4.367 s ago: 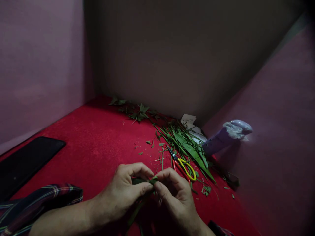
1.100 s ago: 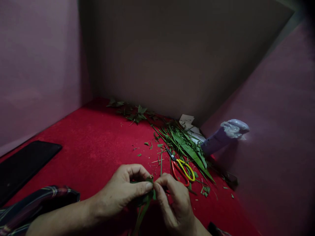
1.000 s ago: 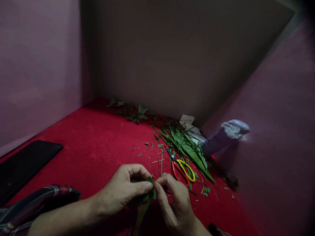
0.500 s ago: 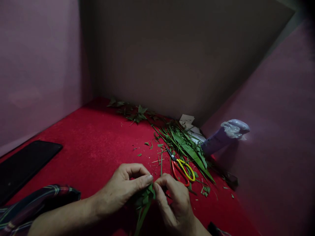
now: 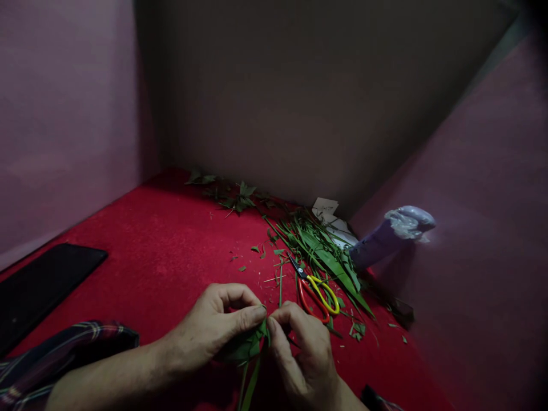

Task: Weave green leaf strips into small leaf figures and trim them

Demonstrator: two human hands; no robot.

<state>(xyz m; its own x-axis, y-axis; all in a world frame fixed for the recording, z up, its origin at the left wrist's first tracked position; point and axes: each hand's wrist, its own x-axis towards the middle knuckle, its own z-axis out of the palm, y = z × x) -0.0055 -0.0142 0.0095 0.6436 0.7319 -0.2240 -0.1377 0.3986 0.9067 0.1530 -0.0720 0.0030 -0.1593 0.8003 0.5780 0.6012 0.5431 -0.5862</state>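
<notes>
Left hand (image 5: 218,322) pinches folded green leaf (image 5: 245,347) between thumb and forefinger; right hand (image 5: 306,342), fingertips together, grips its edge just beside. Leaf sits low centre, between both hands, strips (image 5: 253,381) hanging below, over red surface (image 5: 171,228). Scissors (image 5: 303,277) lie beyond right hand, beside leaf pile (image 5: 327,257)

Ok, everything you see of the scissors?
The scissors lie on the red surface beyond the right hand, beside the leaf pile, blades pointing away and leftward. They have short dark blades, a pale-ringed pivot, and one yellow and one red handle loop, plastic-looking. Leaf scraps surround them; no hand holds them. Blade opening can't be judged.
</notes>
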